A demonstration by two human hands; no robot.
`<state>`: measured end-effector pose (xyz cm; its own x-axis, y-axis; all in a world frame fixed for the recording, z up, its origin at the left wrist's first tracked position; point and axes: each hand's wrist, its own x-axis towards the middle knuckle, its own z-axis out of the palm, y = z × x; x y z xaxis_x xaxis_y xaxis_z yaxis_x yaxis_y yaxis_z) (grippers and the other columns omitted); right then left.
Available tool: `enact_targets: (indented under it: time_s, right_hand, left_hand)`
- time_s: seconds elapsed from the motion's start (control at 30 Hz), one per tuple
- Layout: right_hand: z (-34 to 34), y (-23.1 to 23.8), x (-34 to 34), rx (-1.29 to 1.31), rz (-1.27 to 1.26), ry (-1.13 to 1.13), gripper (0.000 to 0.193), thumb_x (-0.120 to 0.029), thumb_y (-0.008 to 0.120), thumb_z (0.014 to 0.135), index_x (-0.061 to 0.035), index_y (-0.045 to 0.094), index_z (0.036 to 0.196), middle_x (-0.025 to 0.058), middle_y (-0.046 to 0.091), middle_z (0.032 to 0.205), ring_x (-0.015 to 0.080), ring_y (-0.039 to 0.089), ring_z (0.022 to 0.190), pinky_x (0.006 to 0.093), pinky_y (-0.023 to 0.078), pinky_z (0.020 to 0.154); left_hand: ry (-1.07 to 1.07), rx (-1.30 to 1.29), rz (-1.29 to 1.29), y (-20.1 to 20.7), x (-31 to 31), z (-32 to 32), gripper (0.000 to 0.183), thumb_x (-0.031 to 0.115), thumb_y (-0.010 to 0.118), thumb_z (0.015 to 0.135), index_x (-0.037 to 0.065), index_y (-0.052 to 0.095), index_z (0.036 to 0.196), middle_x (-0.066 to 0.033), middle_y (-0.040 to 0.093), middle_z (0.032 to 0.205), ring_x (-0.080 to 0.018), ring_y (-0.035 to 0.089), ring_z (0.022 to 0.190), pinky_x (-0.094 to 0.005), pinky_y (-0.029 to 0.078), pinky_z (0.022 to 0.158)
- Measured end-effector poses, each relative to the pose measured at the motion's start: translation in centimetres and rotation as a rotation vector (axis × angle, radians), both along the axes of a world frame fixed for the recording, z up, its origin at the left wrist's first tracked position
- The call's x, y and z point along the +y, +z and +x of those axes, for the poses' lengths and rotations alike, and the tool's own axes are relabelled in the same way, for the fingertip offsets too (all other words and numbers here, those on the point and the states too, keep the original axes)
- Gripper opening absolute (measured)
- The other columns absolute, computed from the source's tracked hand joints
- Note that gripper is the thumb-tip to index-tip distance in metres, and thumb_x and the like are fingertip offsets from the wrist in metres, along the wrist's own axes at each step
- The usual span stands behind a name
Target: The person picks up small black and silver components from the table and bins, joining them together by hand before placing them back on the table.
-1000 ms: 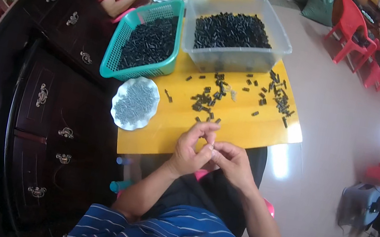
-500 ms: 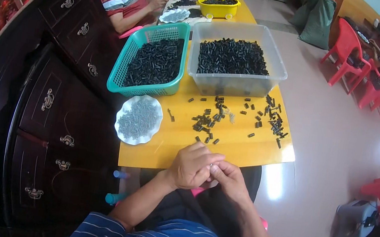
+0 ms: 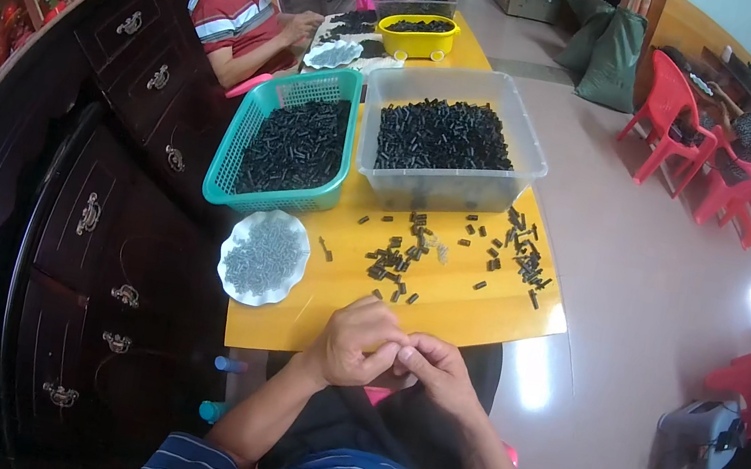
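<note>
My left hand (image 3: 354, 339) and my right hand (image 3: 439, 370) meet just off the near edge of the yellow table (image 3: 279, 326). Both have their fingers curled, and the fingertips press together. Whatever lies between them is hidden by the fingers. Small black cylindrical pieces (image 3: 395, 263) lie scattered on the table beyond my hands, with a few pale small bits (image 3: 438, 250) among them. To the left stands a white scalloped dish (image 3: 231, 284) full of small silvery screw-like parts (image 3: 263, 255). A single dark piece (image 3: 326, 249) with a thin shank lies beside the dish.
Behind the loose pieces stand a teal basket (image 3: 220, 190) and a clear plastic bin (image 3: 439, 188), both filled with black pieces. A yellow tub (image 3: 416, 44) is farther back. A co-worker (image 3: 243, 15) sits at the far left. Dark drawers (image 3: 78, 212) border the left side.
The table and containers appear slightly lower in the picture, as the view has tilted up a little. My hands stay together, with their fingers shifted slightly.
</note>
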<state>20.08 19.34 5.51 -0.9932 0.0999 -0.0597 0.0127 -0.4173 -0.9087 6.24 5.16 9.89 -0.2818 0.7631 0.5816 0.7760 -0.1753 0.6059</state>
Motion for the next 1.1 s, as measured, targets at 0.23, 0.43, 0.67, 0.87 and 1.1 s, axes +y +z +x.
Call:
enact_targets:
  time_s: [0.23,0.43,0.67,0.87,1.1]
  right_hand:
    - [-0.3,-0.8,0.2,0.074,-0.103,-0.055,0.027,-0.022,0.059,0.106,-0.0003,0.069,0.118,0.0004,0.063,0.092,0.0099,0.06,0.087,0.0263,0.051,0.082]
    - [0.0,-1.8,0.0,0.028,-0.198,-0.085,0.029,-0.025,0.062,0.103,-0.0003,0.07,0.116,0.0008,0.065,0.091,0.0104,0.06,0.086,0.0265,0.051,0.082]
    - [0.0,-1.4,0.3,-0.041,-0.34,-0.077,0.028,-0.026,0.067,0.1,-0.0018,0.069,0.115,0.002,0.065,0.09,0.0116,0.061,0.084,0.0287,0.053,0.081]
    - [-0.3,-1.1,1.0,-0.056,-0.468,-0.165,0.022,-0.014,0.066,0.099,-0.0024,0.069,0.118,0.0049,0.07,0.096,0.0114,0.065,0.081,0.0263,0.054,0.079]
    - [-0.5,-1.5,1.0,-0.052,-0.553,-0.216,0.02,-0.014,0.066,0.099,-0.0042,0.069,0.116,0.0048,0.071,0.096,0.0114,0.065,0.08,0.0262,0.053,0.078]
  left_hand:
    - [0.071,0.027,0.03,0.0,0.2,0.8,0.016,0.0,0.074,0.077,0.005,0.073,0.092,-0.0115,0.065,0.088,-0.0289,0.063,0.077,-0.0366,0.051,0.069]
    - [0.027,-0.015,0.017,0.1,0.2,0.6,0.018,0.002,0.075,0.079,0.004,0.069,0.096,-0.0123,0.064,0.09,-0.0309,0.063,0.081,-0.0379,0.051,0.071]
    - [-0.012,-0.01,-0.055,-0.3,0.2,0.1,0.02,0.004,0.076,0.081,0.0,0.068,0.099,-0.0139,0.065,0.093,-0.0304,0.065,0.084,-0.0364,0.052,0.075]
    - [0.238,-0.231,-0.135,-0.6,0.8,-1.7,0.02,0.004,0.076,0.082,0.001,0.071,0.102,-0.0116,0.067,0.091,-0.0232,0.067,0.082,-0.0336,0.054,0.073]
    - [0.427,0.154,-0.268,-3.7,2.5,-6.1,0.016,0.006,0.073,0.084,0.004,0.072,0.099,-0.0104,0.069,0.093,-0.029,0.069,0.086,-0.038,0.055,0.076]
